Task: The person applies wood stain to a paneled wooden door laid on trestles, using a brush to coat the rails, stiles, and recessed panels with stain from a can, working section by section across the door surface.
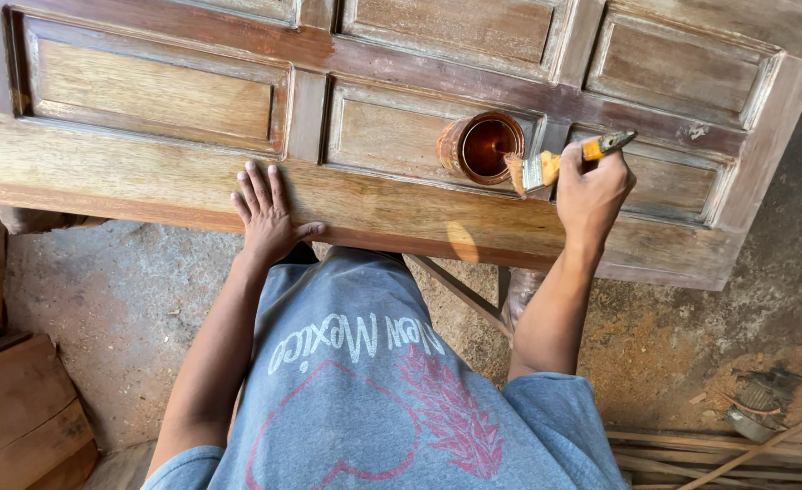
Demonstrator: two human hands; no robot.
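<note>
A panelled wooden door [147, 172] lies flat in front of me, its near rail partly wet and glossy with brown stain. My left hand [267, 216] rests flat on that near rail, fingers spread, holding nothing. My right hand [593, 192] grips a yellow-handled paintbrush [560, 163], whose bristles hang just beside and below a round can [479, 147] of dark reddish stain. The can stands on a recessed panel of the door, right of centre.
Under the door, sawdust covers the concrete floor [120, 299]. Stacked wooden blocks [15, 408] sit at the lower left. Thin wooden strips [718, 454] and small scraps lie at the lower right. A slanted support bar [460, 290] shows beneath the door edge.
</note>
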